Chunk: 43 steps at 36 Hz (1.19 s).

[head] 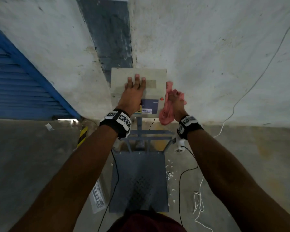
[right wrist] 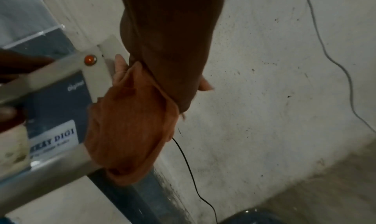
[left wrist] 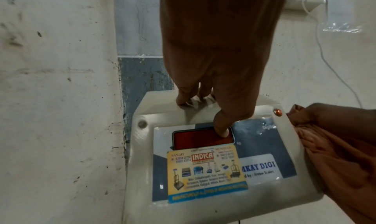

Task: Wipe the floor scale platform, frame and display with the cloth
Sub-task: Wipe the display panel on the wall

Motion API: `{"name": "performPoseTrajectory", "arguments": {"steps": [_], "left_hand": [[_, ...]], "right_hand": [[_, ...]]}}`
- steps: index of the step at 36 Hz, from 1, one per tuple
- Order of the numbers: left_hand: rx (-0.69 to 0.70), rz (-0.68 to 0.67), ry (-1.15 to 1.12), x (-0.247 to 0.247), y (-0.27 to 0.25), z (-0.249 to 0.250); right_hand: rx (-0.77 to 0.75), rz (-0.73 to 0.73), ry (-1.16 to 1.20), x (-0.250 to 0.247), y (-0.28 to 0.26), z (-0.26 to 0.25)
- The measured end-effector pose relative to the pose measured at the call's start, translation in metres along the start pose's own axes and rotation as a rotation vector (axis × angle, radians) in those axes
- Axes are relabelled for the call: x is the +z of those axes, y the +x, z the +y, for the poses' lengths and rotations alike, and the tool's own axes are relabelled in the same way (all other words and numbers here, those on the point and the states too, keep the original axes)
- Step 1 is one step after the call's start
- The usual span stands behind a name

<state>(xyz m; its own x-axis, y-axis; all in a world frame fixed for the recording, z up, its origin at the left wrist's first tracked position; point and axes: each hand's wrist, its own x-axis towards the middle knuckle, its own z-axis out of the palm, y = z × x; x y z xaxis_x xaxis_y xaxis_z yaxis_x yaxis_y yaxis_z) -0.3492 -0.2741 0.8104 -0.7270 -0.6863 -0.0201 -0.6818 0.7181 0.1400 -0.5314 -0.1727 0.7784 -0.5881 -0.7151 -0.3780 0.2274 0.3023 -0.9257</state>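
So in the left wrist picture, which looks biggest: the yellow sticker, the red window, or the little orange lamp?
As they look in that view:
1. Yellow sticker
2. Red window, partly covered by a thumb, so it is really a bit bigger
3. Orange lamp

Stained whitewashed wall (head: 208, 47), blue shutter (head: 15, 81) at left — grey concrete floor (head: 32, 156), dim light

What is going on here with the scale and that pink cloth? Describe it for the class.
A person stands over a floor scale and is cleaning its display box. The left hand rests spread on top of the box, its thumb touching the red readout window. The right hand grips a bunched pink cloth against the box's right side. The grey platform lies on the floor below, with neither hand on it.
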Motion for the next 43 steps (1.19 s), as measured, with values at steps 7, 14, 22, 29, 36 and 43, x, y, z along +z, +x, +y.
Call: {"name": "performPoseTrajectory", "arguments": {"steps": [7, 14, 22, 29, 36, 43], "left_hand": [[-0.002, -0.036, -0.043, -0.004, 0.004, -0.001], [0.000, -0.017, -0.058, -0.002, 0.003, -0.006], [0.010, -0.011, -0.042, 0.001, 0.003, -0.001], [0.013, 0.009, -0.041, 0.005, 0.004, -0.007], [0.006, 0.008, -0.047, 0.005, 0.004, -0.004], [0.013, 0.009, -0.028, 0.005, 0.003, -0.003]], "right_hand": [[-0.113, 0.031, 0.161, 0.012, -0.003, -0.030], [-0.082, 0.037, 0.038, 0.013, -0.004, -0.019], [-0.144, -0.007, 0.007, 0.007, -0.018, -0.026], [-0.104, 0.051, 0.111, 0.011, 0.017, -0.037], [-0.086, 0.066, 0.024, 0.011, -0.036, -0.001], [-0.212, 0.136, 0.096, 0.015, -0.017, -0.036]]}}
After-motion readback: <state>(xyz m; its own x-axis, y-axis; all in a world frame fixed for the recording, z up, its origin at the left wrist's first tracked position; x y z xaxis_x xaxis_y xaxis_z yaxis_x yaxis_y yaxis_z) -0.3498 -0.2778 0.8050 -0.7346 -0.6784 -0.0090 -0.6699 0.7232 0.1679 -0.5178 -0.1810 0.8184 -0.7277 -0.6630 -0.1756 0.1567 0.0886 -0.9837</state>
